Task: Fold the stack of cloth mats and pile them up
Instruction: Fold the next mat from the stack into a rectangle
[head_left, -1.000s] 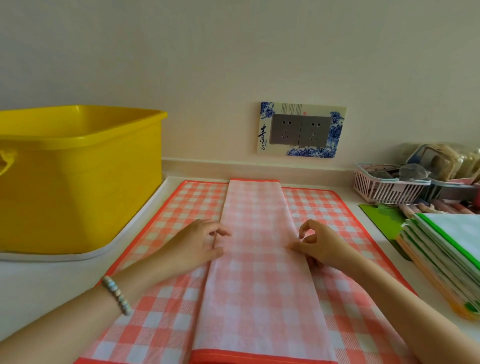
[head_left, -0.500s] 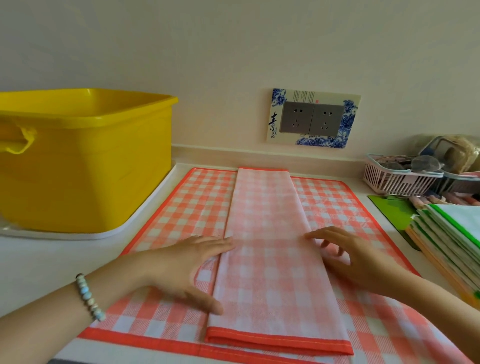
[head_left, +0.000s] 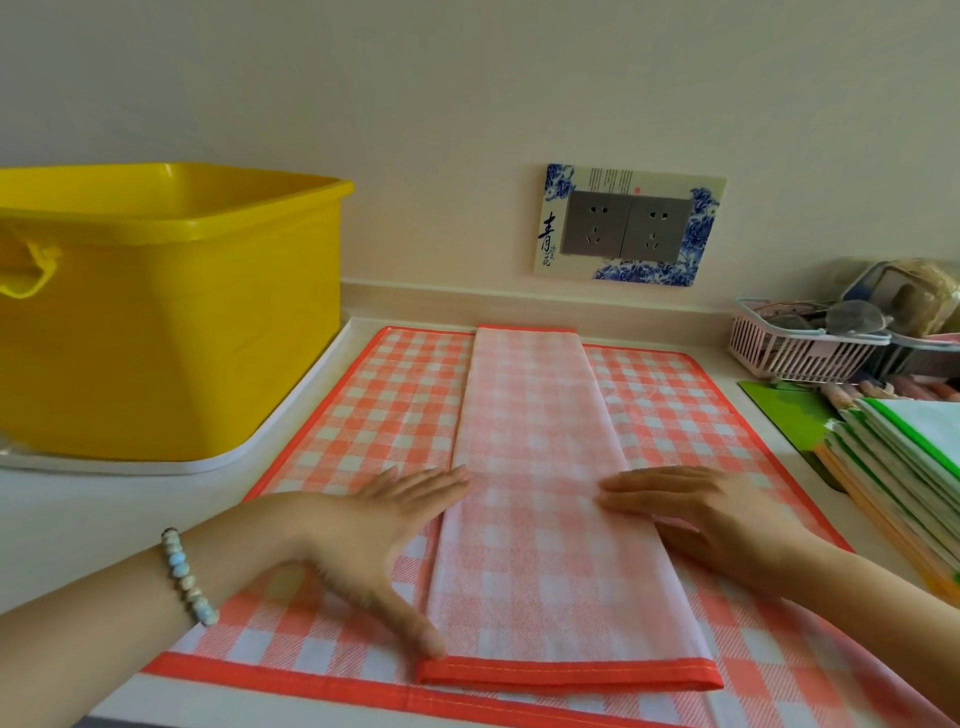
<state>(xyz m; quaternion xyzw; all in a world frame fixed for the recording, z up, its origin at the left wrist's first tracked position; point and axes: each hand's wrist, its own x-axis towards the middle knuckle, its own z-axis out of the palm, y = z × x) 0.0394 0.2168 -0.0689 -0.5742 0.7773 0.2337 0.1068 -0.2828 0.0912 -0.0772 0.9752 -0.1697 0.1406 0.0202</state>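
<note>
A pink-and-white checked cloth mat (head_left: 540, 467), folded into a long narrow strip with an orange hem at its near end, lies lengthwise on a flat orange checked mat (head_left: 374, 415). My left hand (head_left: 384, 535) rests flat along the strip's left edge, fingers spread, thumb near the hem. My right hand (head_left: 696, 509) lies flat at the strip's right edge, fingertips on the cloth. Neither hand grips anything. A pile of folded mats with green and orange edges (head_left: 904, 467) sits at the right.
A big yellow tub (head_left: 171, 332) stands on a white tray at the left. A pink basket (head_left: 800, 348) with clutter sits at the back right, by a green mat (head_left: 784, 410). A wall socket plate (head_left: 628, 226) is behind.
Both hands went from pinching the strip's edges to lying flat, and slid toward me along the fold. The view tilted so the strip's near hem shows.
</note>
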